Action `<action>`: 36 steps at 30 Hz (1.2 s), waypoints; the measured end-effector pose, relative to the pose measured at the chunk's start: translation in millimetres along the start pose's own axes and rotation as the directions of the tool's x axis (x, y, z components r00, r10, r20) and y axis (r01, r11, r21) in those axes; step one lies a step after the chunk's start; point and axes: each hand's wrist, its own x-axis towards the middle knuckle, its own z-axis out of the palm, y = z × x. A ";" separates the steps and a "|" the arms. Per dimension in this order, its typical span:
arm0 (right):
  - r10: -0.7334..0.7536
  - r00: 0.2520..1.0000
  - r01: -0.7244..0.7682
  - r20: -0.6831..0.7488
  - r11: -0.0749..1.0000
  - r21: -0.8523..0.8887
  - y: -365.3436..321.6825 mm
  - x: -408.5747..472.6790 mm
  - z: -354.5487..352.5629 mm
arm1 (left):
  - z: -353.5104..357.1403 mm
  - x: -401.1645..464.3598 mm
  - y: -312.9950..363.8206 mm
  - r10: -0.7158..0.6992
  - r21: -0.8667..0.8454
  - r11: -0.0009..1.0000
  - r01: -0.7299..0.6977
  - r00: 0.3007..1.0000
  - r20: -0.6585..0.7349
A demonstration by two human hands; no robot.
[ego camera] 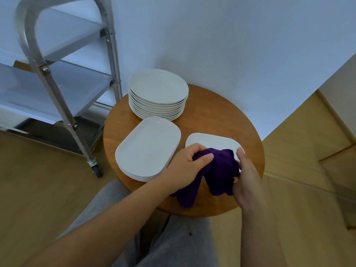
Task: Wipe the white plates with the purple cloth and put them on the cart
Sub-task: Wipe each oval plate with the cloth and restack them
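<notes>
The purple cloth [219, 171] hangs bunched between both hands over the near side of a round wooden table [212, 116]. My left hand [185, 166] grips its left part, and my right hand [248, 176] holds its right part. Behind the cloth lies a single white rectangular plate [210, 140], partly hidden by it. To its left sits a short stack of white oblong plates [148, 147]. At the table's far side stands a tall stack of white round plates [158, 93]. The metal cart [57, 78] stands left of the table.
The cart has white shelves and a castor wheel [96, 169] close to the table's left edge. A white wall [240, 45] rises right behind the table. Wooden floor surrounds the table, and my grey-trousered legs [173, 243] are under its near edge.
</notes>
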 end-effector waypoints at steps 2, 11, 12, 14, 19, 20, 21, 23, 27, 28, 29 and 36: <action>-0.044 0.990 0.053 0.135 0.997 -0.064 9.5 -5.7 -1.7 | 9.9 5.6 6.8 0.005 -0.105 0.994 -0.001 0.999 0.034; -0.236 0.972 0.233 0.001 0.961 -0.148 46.6 11.4 -6.4 | 23.5 42.2 14.3 -0.150 -0.131 0.978 0.165 0.982 0.119; -0.221 0.973 0.209 -0.067 0.966 -0.153 47.6 15.3 -9.5 | 20.9 52.8 10.7 -0.106 0.055 0.993 0.104 0.994 0.039; -0.186 0.963 0.172 -0.197 0.981 -0.085 49.8 22.1 -15.9 | 14.3 77.2 1.3 0.014 0.377 0.925 0.047 0.988 -0.157; -0.072 0.949 0.130 -0.308 0.977 0.170 47.4 34.2 -28.2 | 13.8 130.2 -31.6 -0.128 0.761 0.627 0.168 0.985 -0.112; -0.061 0.948 0.127 -0.312 0.973 0.195 45.8 35.9 -29.2 | 15.3 137.0 -36.5 -0.167 0.816 0.548 0.185 0.980 -0.110; -0.058 0.949 0.128 -0.311 0.970 0.208 44.3 37.6 -30.4 | 16.4 142.2 -40.0 -0.189 0.853 0.482 0.199 0.975 -0.121; -0.061 0.952 0.129 -0.299 0.968 0.216 41.2 39.6 -32.2 | 18.0 150.2 -43.6 -0.197 0.897 0.393 0.201 0.972 -0.132; -0.065 0.944 0.141 -0.324 0.966 0.216 41.1 43.6 -37.9 | 13.6 159.2 -43.5 -0.174 0.905 0.364 0.221 0.971 -0.167; -0.067 0.943 0.144 -0.327 0.966 0.216 40.8 43.8 -38.1 | 12.1 160.6 -42.8 -0.166 0.903 0.363 0.228 0.970 -0.178; -0.070 0.942 0.147 -0.327 0.965 0.215 40.7 44.0 -38.2 | 10.8 161.4 -41.3 -0.155 0.905 0.359 0.230 0.970 -0.185; -0.066 0.938 0.146 -0.341 0.966 0.214 39.5 43.6 -35.4 | 7.5 164.8 -35.5 -0.089 0.917 0.349 0.191 0.981 -0.170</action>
